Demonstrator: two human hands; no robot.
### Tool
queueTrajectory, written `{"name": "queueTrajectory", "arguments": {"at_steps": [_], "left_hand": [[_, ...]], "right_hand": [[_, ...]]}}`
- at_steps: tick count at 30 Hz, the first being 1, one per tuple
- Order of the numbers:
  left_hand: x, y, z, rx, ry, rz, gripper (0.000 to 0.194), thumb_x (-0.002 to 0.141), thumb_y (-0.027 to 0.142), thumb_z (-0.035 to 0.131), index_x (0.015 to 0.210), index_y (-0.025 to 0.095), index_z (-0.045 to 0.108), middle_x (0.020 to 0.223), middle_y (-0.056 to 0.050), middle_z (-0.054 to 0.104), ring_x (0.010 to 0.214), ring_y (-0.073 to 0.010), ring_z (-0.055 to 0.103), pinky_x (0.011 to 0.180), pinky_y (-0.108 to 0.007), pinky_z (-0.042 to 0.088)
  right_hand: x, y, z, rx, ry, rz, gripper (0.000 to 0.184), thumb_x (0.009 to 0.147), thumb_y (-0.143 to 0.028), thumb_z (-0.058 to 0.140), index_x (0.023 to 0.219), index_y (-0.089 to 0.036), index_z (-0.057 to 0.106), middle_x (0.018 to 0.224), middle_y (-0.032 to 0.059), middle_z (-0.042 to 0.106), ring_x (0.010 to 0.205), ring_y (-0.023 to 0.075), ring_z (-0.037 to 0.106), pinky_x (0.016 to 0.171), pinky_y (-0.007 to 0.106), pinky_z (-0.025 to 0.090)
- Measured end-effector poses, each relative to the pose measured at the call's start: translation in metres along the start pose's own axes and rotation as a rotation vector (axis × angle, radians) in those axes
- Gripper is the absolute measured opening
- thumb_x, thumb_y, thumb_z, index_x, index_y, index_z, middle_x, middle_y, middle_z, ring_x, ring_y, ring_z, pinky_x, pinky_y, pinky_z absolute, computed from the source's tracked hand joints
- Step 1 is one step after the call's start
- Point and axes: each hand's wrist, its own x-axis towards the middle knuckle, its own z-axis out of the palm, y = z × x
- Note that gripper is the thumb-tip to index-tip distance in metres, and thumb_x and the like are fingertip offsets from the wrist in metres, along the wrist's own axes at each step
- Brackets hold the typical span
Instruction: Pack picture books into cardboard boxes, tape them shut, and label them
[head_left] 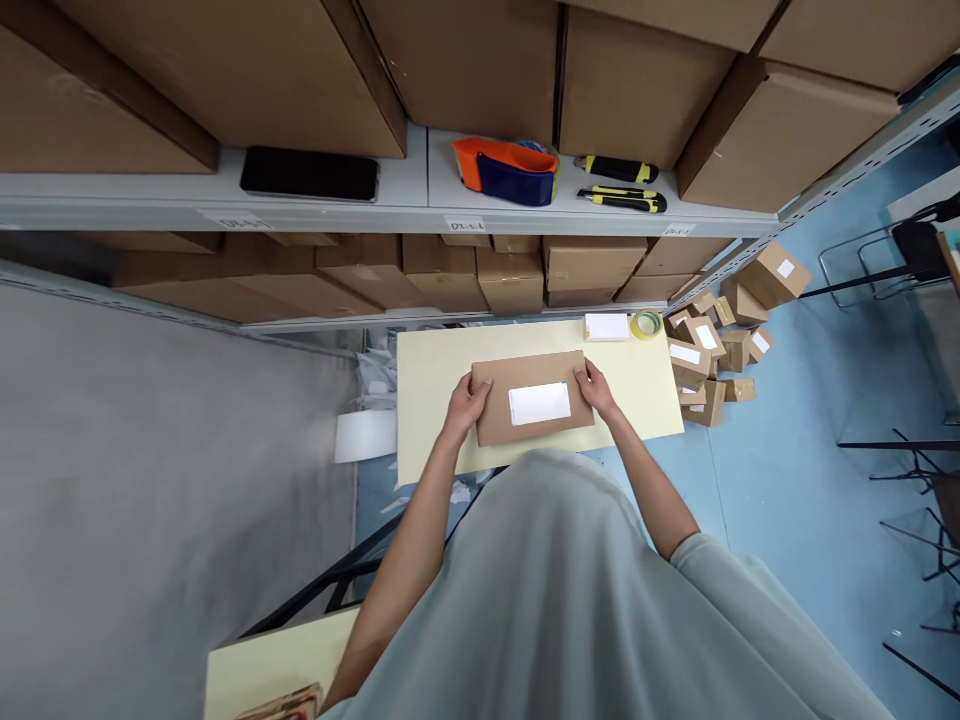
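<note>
A flat brown cardboard box [495, 425] with a white label [540, 404] on its upper face is between my hands over the pale yellow table [435, 350]. My left hand [466, 404] grips its left edge, the thumb lying on top. At the right edge my right hand [595, 388] is closed on the same box, thumb on its upper face. The fingers under the box are hidden. Behind it, near the table's far edge, lie a stack of white labels [607, 327] and a roll of tape [646, 324].
A shelf [405, 190] spans the front, bearing large cartons [480, 70], a phone [310, 174], an orange and blue tape dispenser [510, 170] and two utility knives [621, 184]. Labelled parcels [705, 340] pile on the floor at right. A white roll [365, 436] stands left of the table.
</note>
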Motion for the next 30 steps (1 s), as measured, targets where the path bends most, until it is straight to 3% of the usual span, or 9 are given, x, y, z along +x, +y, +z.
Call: {"name": "queueTrajectory", "arguments": {"at_steps": [4, 9, 15, 18, 21, 23, 25, 30], "left_hand": [[-0.013, 0.005, 0.006, 0.075, 0.042, 0.003, 0.051, 0.098, 0.046, 0.068, 0.140, 0.018, 0.067, 0.139, -0.014, 0.077, 0.125, -0.0300, 0.074, 0.112, -0.045, 0.058], [-0.023, 0.006, 0.013, 0.127, 0.028, 0.109, 0.051, 0.102, 0.055, 0.060, 0.140, 0.022, 0.068, 0.139, -0.011, 0.077, 0.127, -0.0301, 0.073, 0.111, -0.044, 0.059], [-0.020, 0.006, 0.028, 0.296, 0.026, 0.034, 0.066, 0.101, 0.056, 0.062, 0.158, 0.024, 0.054, 0.144, -0.013, 0.075, 0.131, -0.0340, 0.073, 0.115, -0.051, 0.058], [-0.021, 0.006, 0.033, 0.368, 0.070, 0.067, 0.073, 0.101, 0.061, 0.059, 0.160, 0.018, 0.051, 0.151, -0.019, 0.069, 0.139, -0.0371, 0.068, 0.120, -0.056, 0.054], [-0.021, 0.013, 0.040, 0.485, 0.183, 0.196, 0.085, 0.101, 0.065, 0.059, 0.165, 0.011, 0.045, 0.168, -0.025, 0.051, 0.160, -0.0405, 0.046, 0.133, -0.059, 0.038], [-0.017, 0.025, 0.052, 0.564, 0.215, 0.300, 0.086, 0.102, 0.066, 0.056, 0.167, 0.012, 0.042, 0.177, -0.025, 0.039, 0.168, -0.0407, 0.031, 0.137, -0.062, 0.029], [-0.009, 0.042, 0.070, 0.629, 0.172, 0.400, 0.082, 0.105, 0.065, 0.053, 0.168, 0.014, 0.041, 0.179, -0.022, 0.034, 0.171, -0.0396, 0.023, 0.138, -0.064, 0.024], [0.025, 0.090, 0.141, 0.750, -0.101, 0.632, 0.071, 0.110, 0.055, 0.046, 0.167, 0.013, 0.043, 0.179, -0.020, 0.036, 0.172, -0.0343, 0.021, 0.139, -0.058, 0.026]], "right_hand": [[-0.014, -0.005, 0.004, 0.101, 0.068, 0.057, 0.063, 0.102, -0.060, 0.052, 0.149, -0.019, 0.066, 0.136, 0.0107, 0.080, 0.118, 0.0303, 0.074, 0.107, 0.045, 0.060], [-0.031, -0.007, -0.003, 0.170, 0.123, 0.050, 0.063, 0.105, -0.062, 0.051, 0.151, -0.022, 0.065, 0.141, 0.0087, 0.078, 0.120, 0.0306, 0.076, 0.107, 0.045, 0.061], [-0.030, 0.009, -0.010, 0.109, 0.077, 0.092, 0.063, 0.106, -0.062, 0.051, 0.154, -0.023, 0.063, 0.131, 0.0093, 0.081, 0.107, 0.0293, 0.079, 0.098, 0.046, 0.066], [-0.022, 0.022, -0.023, 0.037, 0.082, 0.086, 0.066, 0.107, -0.062, 0.052, 0.156, -0.019, 0.062, 0.144, 0.0152, 0.075, 0.122, 0.0321, 0.076, 0.105, 0.050, 0.064], [-0.007, 0.034, -0.050, -0.136, 0.139, 0.040, 0.066, 0.109, -0.058, 0.052, 0.155, -0.013, 0.062, 0.156, 0.0213, 0.066, 0.144, 0.0353, 0.064, 0.120, 0.055, 0.054], [0.007, 0.039, -0.071, -0.278, 0.144, -0.020, 0.062, 0.111, -0.053, 0.051, 0.155, -0.011, 0.062, 0.159, 0.0226, 0.063, 0.151, 0.0353, 0.058, 0.127, 0.056, 0.047], [0.027, 0.041, -0.090, -0.415, 0.114, -0.085, 0.057, 0.112, -0.046, 0.051, 0.156, -0.011, 0.062, 0.162, 0.0221, 0.060, 0.155, 0.0340, 0.054, 0.131, 0.055, 0.042], [0.085, 0.042, -0.112, -0.700, -0.038, -0.194, 0.055, 0.112, -0.030, 0.052, 0.164, -0.013, 0.054, 0.176, 0.0172, 0.044, 0.166, 0.0309, 0.039, 0.136, 0.052, 0.034]]}}
